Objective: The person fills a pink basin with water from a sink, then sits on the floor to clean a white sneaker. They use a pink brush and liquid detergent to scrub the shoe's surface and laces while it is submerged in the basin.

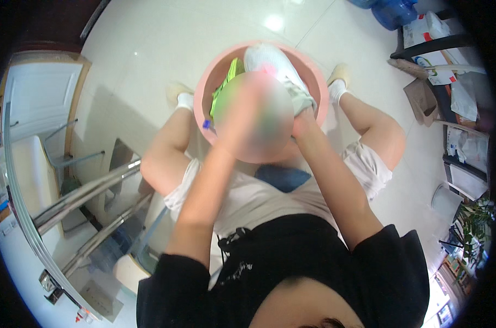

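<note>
A pink plastic basin (200, 96) stands on the floor between my legs. White mesh sneaker (264, 57) lies toe-away over the basin, its heel end toward me. My right hand (302, 122) is at the shoe's opening and holds it there, its fingers hidden by the shoe. My left hand (250, 96) reaches over the basin beside the sneaker, but a round blur covers it. A small bright pink patch (267, 70) shows against the shoe near that hand; what it is cannot be told. Bright green item (225, 88), perhaps another shoe, leans inside the basin's left side.
A small blue object (206, 124) is at the basin's left rim. Glass-topped table with metal rails (88, 192) stands at left, near a chair (131, 268). Shelving with packages (440, 78), an open cardboard box (422, 102) and blue water bottles (393, 12) line the right.
</note>
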### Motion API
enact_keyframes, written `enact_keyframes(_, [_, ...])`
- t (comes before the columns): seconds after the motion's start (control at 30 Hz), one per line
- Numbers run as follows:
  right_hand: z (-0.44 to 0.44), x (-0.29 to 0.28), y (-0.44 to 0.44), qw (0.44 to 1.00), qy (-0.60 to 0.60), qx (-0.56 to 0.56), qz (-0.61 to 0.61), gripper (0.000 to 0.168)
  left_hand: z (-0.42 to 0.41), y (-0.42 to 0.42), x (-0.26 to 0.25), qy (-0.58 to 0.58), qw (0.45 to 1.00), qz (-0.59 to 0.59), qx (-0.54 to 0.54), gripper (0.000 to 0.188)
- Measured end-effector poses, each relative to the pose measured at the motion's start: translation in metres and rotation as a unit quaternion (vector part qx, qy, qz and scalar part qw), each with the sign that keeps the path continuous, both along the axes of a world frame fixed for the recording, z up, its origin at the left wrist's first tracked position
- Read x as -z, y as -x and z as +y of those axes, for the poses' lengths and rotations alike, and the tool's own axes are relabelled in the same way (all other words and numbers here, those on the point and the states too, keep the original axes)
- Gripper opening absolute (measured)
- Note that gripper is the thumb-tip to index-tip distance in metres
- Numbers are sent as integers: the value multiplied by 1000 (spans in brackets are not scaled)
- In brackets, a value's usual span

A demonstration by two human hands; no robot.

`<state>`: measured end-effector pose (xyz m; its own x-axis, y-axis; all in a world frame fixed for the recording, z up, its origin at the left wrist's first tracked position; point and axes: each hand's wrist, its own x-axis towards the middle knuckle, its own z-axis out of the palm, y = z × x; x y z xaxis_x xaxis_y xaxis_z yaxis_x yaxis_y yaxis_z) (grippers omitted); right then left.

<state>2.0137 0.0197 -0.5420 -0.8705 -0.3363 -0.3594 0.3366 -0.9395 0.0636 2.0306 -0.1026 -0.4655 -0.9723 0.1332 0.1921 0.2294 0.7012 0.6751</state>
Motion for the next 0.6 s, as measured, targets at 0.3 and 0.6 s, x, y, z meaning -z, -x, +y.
enact_keyframes(0.3, [-3,-20,-5,995,28,-25,-94,31,-14,-1,0,109,994,11,6,35])
enact_keyframes(0.6, [5,-32,-7,989,137,-38,37,34,-10,-11,-7,-14,999,26,35,33])
